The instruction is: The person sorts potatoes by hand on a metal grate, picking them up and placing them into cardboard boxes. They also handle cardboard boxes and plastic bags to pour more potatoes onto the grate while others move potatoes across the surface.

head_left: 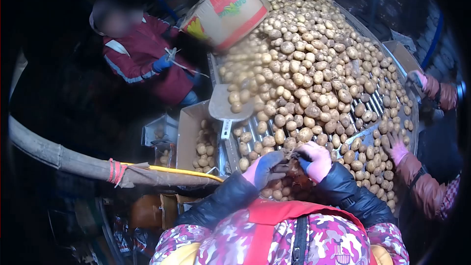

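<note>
Head view now: potatoes point(304, 101) heaped just beyond the curled left hand point(267, 168) and right hand point(316, 161), near each other; whether they're pinching anything, I can't tell.

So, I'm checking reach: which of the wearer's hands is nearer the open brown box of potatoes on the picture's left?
Left. The left hand is to the picture's right of the box, apart from it; the right hand is farther right.
</note>
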`<state>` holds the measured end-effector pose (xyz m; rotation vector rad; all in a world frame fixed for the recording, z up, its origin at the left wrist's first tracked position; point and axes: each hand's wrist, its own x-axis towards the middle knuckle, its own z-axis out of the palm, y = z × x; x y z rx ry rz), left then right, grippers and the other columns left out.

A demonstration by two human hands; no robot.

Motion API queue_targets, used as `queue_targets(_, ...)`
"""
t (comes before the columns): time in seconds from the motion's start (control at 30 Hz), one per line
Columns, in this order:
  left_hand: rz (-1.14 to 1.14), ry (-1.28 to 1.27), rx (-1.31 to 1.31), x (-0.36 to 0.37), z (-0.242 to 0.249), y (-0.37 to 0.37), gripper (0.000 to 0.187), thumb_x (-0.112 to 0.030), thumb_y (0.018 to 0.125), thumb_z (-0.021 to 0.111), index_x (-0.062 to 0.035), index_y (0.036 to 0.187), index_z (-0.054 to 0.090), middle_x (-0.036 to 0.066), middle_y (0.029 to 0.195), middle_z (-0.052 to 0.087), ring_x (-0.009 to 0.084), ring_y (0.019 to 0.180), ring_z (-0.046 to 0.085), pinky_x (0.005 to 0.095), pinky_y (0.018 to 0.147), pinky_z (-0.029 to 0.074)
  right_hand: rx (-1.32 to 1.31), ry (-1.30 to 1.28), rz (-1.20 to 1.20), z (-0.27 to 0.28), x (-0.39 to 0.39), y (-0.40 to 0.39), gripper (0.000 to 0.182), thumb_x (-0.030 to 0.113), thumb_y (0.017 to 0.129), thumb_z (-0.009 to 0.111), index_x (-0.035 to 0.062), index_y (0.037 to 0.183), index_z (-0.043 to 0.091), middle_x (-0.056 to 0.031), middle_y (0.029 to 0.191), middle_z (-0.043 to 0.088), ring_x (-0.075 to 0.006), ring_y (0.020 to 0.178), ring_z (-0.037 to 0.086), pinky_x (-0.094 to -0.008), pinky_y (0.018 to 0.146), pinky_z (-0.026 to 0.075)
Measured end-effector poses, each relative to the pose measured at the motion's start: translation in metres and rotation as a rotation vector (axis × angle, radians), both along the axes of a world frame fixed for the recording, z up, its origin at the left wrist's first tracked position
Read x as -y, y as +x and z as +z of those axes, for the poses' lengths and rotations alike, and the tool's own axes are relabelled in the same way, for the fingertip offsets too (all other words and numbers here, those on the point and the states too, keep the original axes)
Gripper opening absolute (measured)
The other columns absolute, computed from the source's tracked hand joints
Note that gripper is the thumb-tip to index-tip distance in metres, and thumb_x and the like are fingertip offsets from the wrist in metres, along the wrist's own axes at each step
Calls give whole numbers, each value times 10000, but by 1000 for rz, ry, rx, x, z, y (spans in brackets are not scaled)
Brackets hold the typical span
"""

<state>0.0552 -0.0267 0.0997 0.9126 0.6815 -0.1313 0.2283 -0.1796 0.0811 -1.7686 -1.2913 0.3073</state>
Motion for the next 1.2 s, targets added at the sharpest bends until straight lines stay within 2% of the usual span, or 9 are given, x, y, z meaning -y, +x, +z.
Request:
queue_targets(0.2,-36,-199,289,22,21,-9,478,-392,1133,460,-141,1539,471,68,1426,607,191,1288,616,393,1091,488,68,12,225,17,-8,-24,329,189,842,740,96,1153,687,-154,1158,672,-397,1052,656,-496,891,535)
queue_targets(0.27,-75,-48,360,14,19,-19,465,-167,1090,518,-98,1546,462,87,1471,561,220,1329,587,382,1097,498,213,51,219,20,-11,-32,342,227,859,748,95,1168,688,-153,1231,651,-404,1131,619,-519,966,496)
queue_targets(0.33,104,-318,433,5,-20,-23,482,-35,1047,572,-77,1521,496,98,1433,586,240,1298,608,382,1086,516,230,11,225,25,-13,-42,410,306,879,775,86,1213,687,-160,1354,605,-420,1250,544,-559,1087,402)
queue_targets(0.4,-93,634,497,-3,-35,-40,431,-68,1049,571,-47,1479,546,91,1354,644,217,1249,639,367,1069,530,-17,43,329,29,-16,-45,497,231,882,798,51,1320,646,-177,1401,613,-396,1308,575,-498,1111,461)
queue_targets(0.47,182,-58,307,-6,-25,-64,433,-218,1070,612,-36,1459,556,88,1302,679,186,1025,702,350,866,617,-568,-50,406,16,-13,-39,575,111,957,710,24,1493,522,-154,1439,613,-288,1347,593,-419,1138,476)
queue_targets(0.57,216,-118,100,-5,45,-94,466,-313,1048,650,13,1378,605,78,1112,697,132,824,690,257,710,577,-897,-164,245,13,-6,-23,539,138,1011,650,-12,1507,502,-157,1427,618,-244,1272,634,-376,1109,492)
queue_targets(0.7,156,181,-34,-31,-41,-211,426,-230,1031,675,-32,1400,600,80,1165,693,130,964,684,264,770,572,-736,-226,65,-7,10,-25,339,176,1030,644,-6,1314,676,-65,1145,714,-149,1004,648,-293,873,532)
queue_targets(0.83,454,190,-170,-66,-52,-267,458,-298,1027,664,-31,1394,603,93,1183,691,146,962,680,279,788,571,-639,-266,-13,-51,32,-23,301,177,1045,627,-25,1255,702,-92,1110,736,-172,1021,685,-319,889,549)
queue_targets(1.2,1011,735,-183,-380,8,-284,581,-486,1016,634,-29,1375,611,128,1235,685,191,958,667,320,839,567,-831,-350,-104,-46,27,-19,251,160,1063,607,-23,1192,721,-107,1084,737,-161,892,713,-303,800,580)
